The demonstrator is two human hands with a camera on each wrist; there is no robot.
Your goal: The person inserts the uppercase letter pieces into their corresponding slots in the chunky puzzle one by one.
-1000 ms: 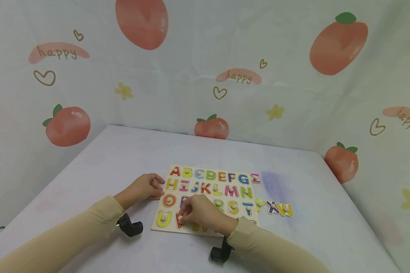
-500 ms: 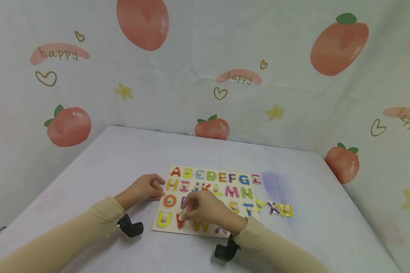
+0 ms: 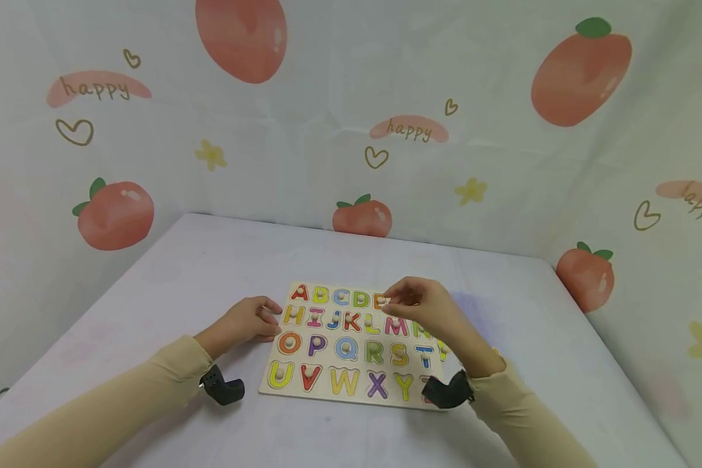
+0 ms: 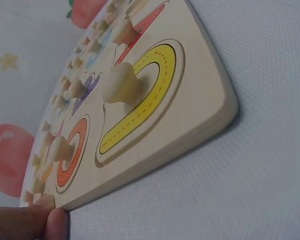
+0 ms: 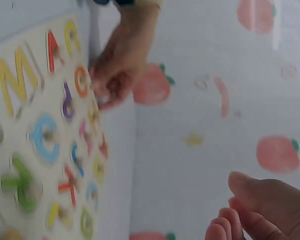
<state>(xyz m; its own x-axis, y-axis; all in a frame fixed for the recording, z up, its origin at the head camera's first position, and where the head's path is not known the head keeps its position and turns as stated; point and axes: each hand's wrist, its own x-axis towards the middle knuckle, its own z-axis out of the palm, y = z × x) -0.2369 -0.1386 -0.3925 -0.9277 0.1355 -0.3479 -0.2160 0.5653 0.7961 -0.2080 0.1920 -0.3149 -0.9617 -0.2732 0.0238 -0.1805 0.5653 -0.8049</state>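
A wooden alphabet puzzle board (image 3: 353,398) lies flat, most of its letters fitted with round knobs. My left hand (image 3: 246,325) holds the board's left edge; in the left wrist view its thumb (image 4: 44,202) sits on the rim. The red V piece (image 3: 309,377) lies in its recess near the yellow U (image 3: 279,375). Printed W (image 3: 344,381), X and Y recesses in the bottom row show no knobs. My right hand (image 3: 424,305) hovers over the board's upper right, fingers loosely bent and holding nothing. It hides the F and G area.
Part of a loose yellow Y piece (image 3: 442,351) shows at the board's right edge; the other loose letters there are mostly hidden behind my right forearm. A white cloth (image 3: 228,240) covers the table, with a fruit-print curtain (image 3: 304,156) behind and at both sides.
My right hand has left the V piece and moved right and away from me, up over the board's top right. The bottom row is now uncovered. My left hand stays put.
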